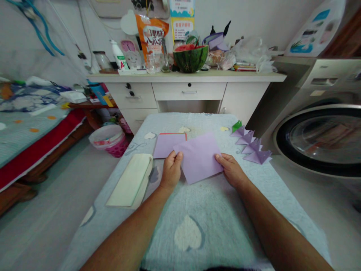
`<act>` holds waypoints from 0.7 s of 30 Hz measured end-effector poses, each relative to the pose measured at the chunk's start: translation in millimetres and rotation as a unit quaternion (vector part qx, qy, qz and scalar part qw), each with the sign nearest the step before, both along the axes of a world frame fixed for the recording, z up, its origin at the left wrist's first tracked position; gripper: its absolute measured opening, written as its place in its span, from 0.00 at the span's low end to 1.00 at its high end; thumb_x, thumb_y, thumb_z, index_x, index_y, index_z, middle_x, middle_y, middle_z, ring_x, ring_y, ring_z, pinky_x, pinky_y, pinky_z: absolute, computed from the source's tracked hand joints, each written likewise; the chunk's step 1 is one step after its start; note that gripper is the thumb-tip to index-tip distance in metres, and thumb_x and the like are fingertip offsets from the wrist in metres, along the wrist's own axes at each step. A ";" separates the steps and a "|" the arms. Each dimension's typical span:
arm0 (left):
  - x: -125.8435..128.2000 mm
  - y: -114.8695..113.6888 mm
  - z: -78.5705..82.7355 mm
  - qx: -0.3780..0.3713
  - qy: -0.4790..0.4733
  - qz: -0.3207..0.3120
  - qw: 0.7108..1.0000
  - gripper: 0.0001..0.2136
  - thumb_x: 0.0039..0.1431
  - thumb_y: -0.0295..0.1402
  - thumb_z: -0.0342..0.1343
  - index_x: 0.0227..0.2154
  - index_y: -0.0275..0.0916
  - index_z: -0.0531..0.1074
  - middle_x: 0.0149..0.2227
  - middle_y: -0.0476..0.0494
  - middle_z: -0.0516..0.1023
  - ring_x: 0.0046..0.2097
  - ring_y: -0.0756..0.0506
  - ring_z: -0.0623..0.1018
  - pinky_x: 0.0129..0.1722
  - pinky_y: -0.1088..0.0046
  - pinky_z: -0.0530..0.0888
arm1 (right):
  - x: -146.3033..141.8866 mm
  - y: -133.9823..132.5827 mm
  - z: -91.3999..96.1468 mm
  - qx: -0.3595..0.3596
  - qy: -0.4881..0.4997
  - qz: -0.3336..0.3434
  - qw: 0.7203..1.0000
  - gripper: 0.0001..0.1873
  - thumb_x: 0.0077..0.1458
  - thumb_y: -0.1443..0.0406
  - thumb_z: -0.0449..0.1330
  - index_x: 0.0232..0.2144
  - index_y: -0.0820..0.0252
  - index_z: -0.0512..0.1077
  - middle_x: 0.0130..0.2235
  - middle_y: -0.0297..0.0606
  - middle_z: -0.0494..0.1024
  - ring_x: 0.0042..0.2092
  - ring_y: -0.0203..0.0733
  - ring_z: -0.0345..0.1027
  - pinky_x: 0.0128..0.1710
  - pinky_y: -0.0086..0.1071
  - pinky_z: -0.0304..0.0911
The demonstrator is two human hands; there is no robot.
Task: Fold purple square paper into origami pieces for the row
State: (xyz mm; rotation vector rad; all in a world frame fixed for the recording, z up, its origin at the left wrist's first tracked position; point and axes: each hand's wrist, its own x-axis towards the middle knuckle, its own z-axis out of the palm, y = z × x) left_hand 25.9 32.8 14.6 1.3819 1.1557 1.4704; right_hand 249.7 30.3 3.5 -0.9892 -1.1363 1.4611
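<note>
A flat sheet of purple paper (200, 158) is held up above the table, tilted a little. My left hand (171, 169) pinches its left edge between thumb and fingers. On the right edge, my right hand (229, 167) grips it the same way. Behind my left hand lies a stack of square paper (166, 145), purple on top with a red edge showing. Folded purple paper pieces (255, 148) stand in a row at the table's right side, with a green folded piece (237, 126) at the far end.
A pale folded cloth or paper bundle (131, 182) lies on the left of the cloth-covered table (187, 233). Beyond stands a white desk (188, 90) bearing a cut watermelon (191, 60). A washing machine (324, 113) is at right, a pink bin (113, 141) at left.
</note>
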 end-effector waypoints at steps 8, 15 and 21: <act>-5.8 -2.6 -3.5 0.031 0.071 0.000 0.997 0.10 0.62 0.39 0.53 0.29 0.38 0.68 0.26 0.53 0.68 0.29 0.50 0.68 0.31 0.77 0.65 | 6.8 7.3 6.8 0.073 -0.016 -0.060 0.995 0.09 0.47 0.59 0.68 0.30 0.55 0.74 0.29 0.30 0.74 0.30 0.35 0.63 0.32 0.28 0.60; -4.0 -11.5 10.7 0.219 0.157 0.004 0.963 0.06 0.53 0.22 0.55 0.32 0.39 0.70 0.41 0.44 0.74 0.46 0.45 0.74 0.49 0.67 0.69 | 10.7 7.3 9.9 0.115 -0.052 -0.085 0.988 0.09 0.45 0.59 0.67 0.27 0.56 0.72 0.48 0.35 0.72 0.37 0.38 0.67 0.38 0.32 0.63; -5.7 -15.3 15.0 0.323 0.298 -0.062 0.896 0.09 0.47 0.21 0.55 0.32 0.39 0.70 0.37 0.44 0.77 0.42 0.44 0.74 0.46 0.64 0.69 | 15.8 7.9 9.8 0.116 -0.135 -0.128 0.976 0.12 0.46 0.57 0.64 0.33 0.55 0.71 0.52 0.39 0.69 0.37 0.39 0.67 0.31 0.31 0.61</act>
